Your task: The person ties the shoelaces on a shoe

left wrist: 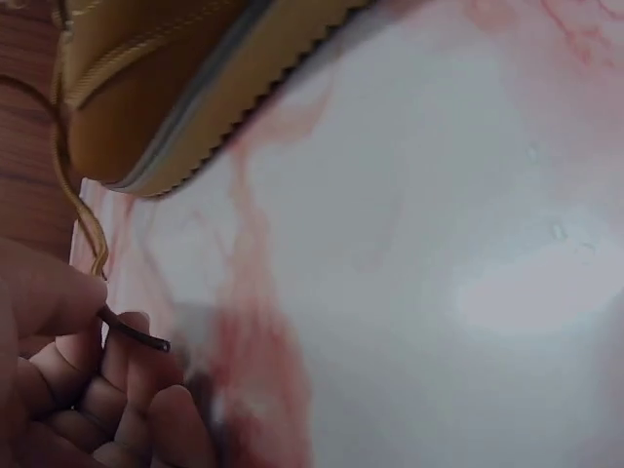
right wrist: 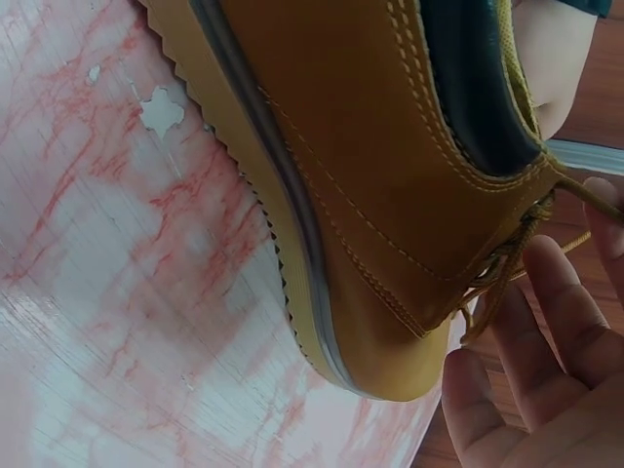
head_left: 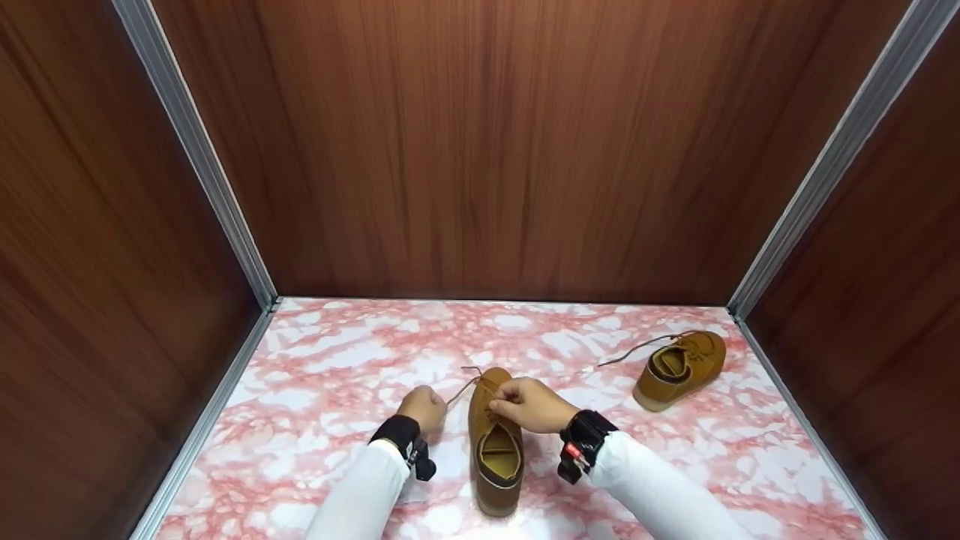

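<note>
A tan lace-up shoe [head_left: 496, 496] stands upright between the hands, its toe pointing away from me. Beside its left flank my left hand [head_left: 424, 409] pinches a brown shoelace [left wrist: 86, 222] near its dark tip [left wrist: 141, 337], thumb against curled fingers. That lace runs from the hand up to the front of the shoe. Over the lacing, my right hand [head_left: 534, 405] pinches another stretch of shoelace [right wrist: 583, 189] close to the top eyelets. Its other fingers [right wrist: 556, 312] spread beside the crossed laces. The shoe's dark padded collar [right wrist: 473, 88] faces the right wrist camera.
A second tan shoe [head_left: 696, 375] sits at the back right, with its loose lace [head_left: 634, 350] trailing left over the pink-and-white marbled surface [head_left: 337, 352]. Brown wood-look panels [head_left: 495, 150] rise at the back and both sides, joined by metal corner strips [head_left: 202, 157].
</note>
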Motion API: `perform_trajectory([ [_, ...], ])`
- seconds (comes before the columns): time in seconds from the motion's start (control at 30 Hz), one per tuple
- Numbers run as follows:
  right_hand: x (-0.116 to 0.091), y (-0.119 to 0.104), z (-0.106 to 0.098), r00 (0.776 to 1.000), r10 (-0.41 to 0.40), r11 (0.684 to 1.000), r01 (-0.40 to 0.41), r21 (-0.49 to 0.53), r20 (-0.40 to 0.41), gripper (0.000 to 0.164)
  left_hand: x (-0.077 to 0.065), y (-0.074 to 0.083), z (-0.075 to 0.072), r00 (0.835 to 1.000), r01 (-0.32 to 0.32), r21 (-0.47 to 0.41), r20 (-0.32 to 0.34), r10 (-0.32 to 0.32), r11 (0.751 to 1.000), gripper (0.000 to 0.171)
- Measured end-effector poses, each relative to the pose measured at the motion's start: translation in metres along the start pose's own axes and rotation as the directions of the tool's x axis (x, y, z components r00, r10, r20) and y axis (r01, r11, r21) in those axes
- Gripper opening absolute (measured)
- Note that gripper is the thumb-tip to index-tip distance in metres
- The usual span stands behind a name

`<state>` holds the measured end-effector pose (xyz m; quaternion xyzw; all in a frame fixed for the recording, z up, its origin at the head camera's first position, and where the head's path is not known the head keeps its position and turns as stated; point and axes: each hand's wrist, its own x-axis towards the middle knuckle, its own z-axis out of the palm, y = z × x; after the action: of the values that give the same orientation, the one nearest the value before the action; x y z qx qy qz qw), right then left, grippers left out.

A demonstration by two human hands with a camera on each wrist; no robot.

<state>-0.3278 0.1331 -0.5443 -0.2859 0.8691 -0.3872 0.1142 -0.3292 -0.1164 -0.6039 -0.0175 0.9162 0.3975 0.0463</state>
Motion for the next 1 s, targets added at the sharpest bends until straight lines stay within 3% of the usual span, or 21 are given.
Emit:
perform_trajectory([
  [0.1,0.0,0.0,-0.001,1.0,-0.004,1.0,0.004,-0.01,-0.016,0.024,0.001,-0.002,-0.004,0.999,0.036,-0.149,-0.004,-0.037,0.988,0.011],
  [0.27,0.001,-0.001,-0.003,0.999,0.004,1.0,-0.005,-0.031,-0.032,0.028,-0.002,0.006,-0.014,0.999,0.047,-0.316,0.021,-0.043,0.948,0.025],
  [0.5,0.002,0.002,-0.007,0.997,0.016,0.999,-0.02,-0.043,-0.081,0.032,-0.007,0.022,-0.026,0.999,0.025,-0.499,0.037,-0.008,0.866,0.036],
  [0.63,0.004,0.007,-0.01,0.993,0.04,0.999,-0.043,-0.024,-0.111,0.035,-0.011,0.027,-0.033,0.997,-0.02,-0.53,0.049,0.054,0.848,0.035],
  [0.77,0.006,0.01,-0.013,0.989,0.068,0.998,-0.067,0.011,-0.132,0.035,-0.015,0.031,-0.037,0.989,-0.038,-0.523,0.1,0.105,0.851,0.033],
  [1.0,0.007,0.013,-0.018,0.976,0.118,0.993,-0.117,0.019,-0.182,0.025,-0.024,0.036,-0.039,0.958,-0.037,-0.527,0.222,0.18,0.849,0.024],
])
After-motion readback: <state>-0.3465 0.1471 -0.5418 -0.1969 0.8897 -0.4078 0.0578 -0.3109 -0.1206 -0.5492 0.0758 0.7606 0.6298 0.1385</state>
